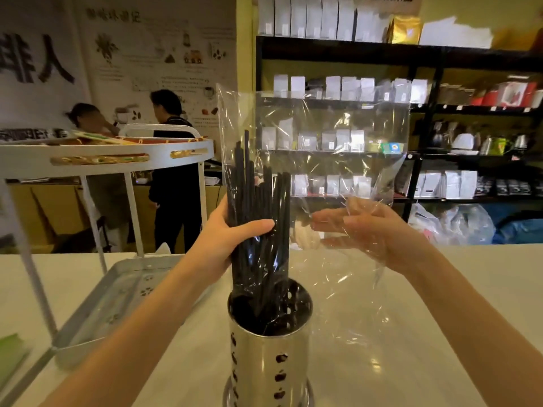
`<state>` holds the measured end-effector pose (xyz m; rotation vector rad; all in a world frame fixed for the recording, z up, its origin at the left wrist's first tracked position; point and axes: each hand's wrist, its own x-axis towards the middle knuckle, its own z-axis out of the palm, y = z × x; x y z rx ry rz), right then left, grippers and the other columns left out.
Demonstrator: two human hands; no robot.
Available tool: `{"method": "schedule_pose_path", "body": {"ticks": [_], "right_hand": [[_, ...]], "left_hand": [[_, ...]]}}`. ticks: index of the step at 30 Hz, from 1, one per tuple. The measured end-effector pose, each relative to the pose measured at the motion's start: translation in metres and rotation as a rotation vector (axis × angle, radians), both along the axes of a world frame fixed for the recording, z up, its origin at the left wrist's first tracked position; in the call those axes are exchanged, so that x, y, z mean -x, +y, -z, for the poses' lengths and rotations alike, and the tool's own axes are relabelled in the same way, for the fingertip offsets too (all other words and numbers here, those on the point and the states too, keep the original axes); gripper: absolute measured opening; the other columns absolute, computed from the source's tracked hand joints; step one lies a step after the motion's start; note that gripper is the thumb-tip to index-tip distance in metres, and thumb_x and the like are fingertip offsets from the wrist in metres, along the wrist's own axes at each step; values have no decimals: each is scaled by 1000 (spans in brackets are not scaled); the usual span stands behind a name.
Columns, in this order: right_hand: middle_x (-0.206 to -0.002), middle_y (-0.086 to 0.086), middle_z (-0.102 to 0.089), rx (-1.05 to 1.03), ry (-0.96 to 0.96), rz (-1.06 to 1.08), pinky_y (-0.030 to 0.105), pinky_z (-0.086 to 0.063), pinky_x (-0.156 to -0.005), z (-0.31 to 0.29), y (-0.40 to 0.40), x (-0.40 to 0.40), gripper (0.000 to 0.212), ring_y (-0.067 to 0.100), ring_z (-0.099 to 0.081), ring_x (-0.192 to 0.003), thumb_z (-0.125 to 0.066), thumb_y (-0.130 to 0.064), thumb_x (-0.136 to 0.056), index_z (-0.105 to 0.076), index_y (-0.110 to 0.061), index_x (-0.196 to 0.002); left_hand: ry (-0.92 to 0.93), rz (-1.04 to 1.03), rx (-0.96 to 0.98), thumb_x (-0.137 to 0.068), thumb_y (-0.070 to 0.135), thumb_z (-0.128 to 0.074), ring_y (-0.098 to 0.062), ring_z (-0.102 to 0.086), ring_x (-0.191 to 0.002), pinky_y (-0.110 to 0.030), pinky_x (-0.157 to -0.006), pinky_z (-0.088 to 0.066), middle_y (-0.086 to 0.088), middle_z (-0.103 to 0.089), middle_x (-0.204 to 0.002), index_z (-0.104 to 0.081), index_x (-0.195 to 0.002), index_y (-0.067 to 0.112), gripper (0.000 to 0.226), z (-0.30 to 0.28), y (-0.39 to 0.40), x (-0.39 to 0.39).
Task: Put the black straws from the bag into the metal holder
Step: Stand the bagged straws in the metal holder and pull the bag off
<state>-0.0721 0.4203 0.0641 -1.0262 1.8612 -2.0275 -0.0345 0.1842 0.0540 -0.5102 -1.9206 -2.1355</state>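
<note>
Left hand (235,239) gripping straws (258,201) — bagged.

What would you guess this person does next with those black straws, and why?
Probably pull the clear bag upward and off. The left hand grips the black straws, whose lower ends already sit in the metal holder, while the open right hand rests against the loose plastic.

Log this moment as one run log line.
left hand: grips black straws | straws: lower ends in metal holder | right hand: open, behind clear bag
</note>
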Motion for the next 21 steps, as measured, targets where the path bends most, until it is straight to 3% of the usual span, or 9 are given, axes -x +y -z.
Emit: {"method": "schedule_pose_path", "body": {"ticks": [2,4,7,11,17,19,21], "right_hand": [[-104,13,-73,-8,-19,25,36,-57,-75,0,0,0,59,31,-66,-102,-85,-30,-52,-51,5,-85],[-102,14,-73,9,-17,31,37,-57,-74,-2,0,-1,50,32,-67,-101,-86,-27,-51,-49,-5,-77],[-99,13,-74,61,-12,28,37,-57,-73,-4,2,-2,38,32,-68,-97,-87,-25,-50,-64,-15,-78],[-99,11,-74,44,8,43,30,-57,-73,-3,2,-3,53,29,-70,-94,-87,-28,-49,-70,-16,-99],[-95,12,-75,62,-70,61,29,-57,-69,5,1,-2,61,28,-70,-92,-90,-29,-40,-73,-16,-97],[-93,12,-75,68,-75,67,31,-58,-69,3,3,-2,53,29,-71,-90,-89,-24,-43,-74,-18,-94],[-90,11,-76,64,-54,90,33,-59,-69,-1,3,-4,30,27,-72,-87,-78,-12,-60,-76,-20,-89]], "left_hand": [[3,1,12,-55,16,-71,-9,-71,-76,-28,-71,-56,5,-68,-90,-54,-99,32,50,-1,1,-2],[11,-18,27,-57,14,-71,-7,-70,-73,-32,-76,-56,5,-67,-90,-54,-98,32,48,-5,2,-4],[46,-29,31,-54,18,-69,-10,-69,-78,-29,-74,-54,8,-67,-90,-53,-94,33,46,-13,3,-11],[139,-60,100,-54,33,-68,-6,-65,-92,-29,-84,-50,16,-67,-91,-53,-93,41,42,-19,4,-26],[155,-84,99,-60,44,-61,-5,-65,-95,-29,-86,-50,22,-70,-90,-58,-91,47,31,-15,8,-30],[189,-75,97,-63,40,-58,-1,-67,-88,-20,-76,-52,22,-71,-87,-58,-91,43,28,-18,9,-30],[200,-60,93,-65,39,-57,0,-67,-87,-21,-76,-51,22,-71,-86,-58,-93,41,28,-19,11,-30]]}}
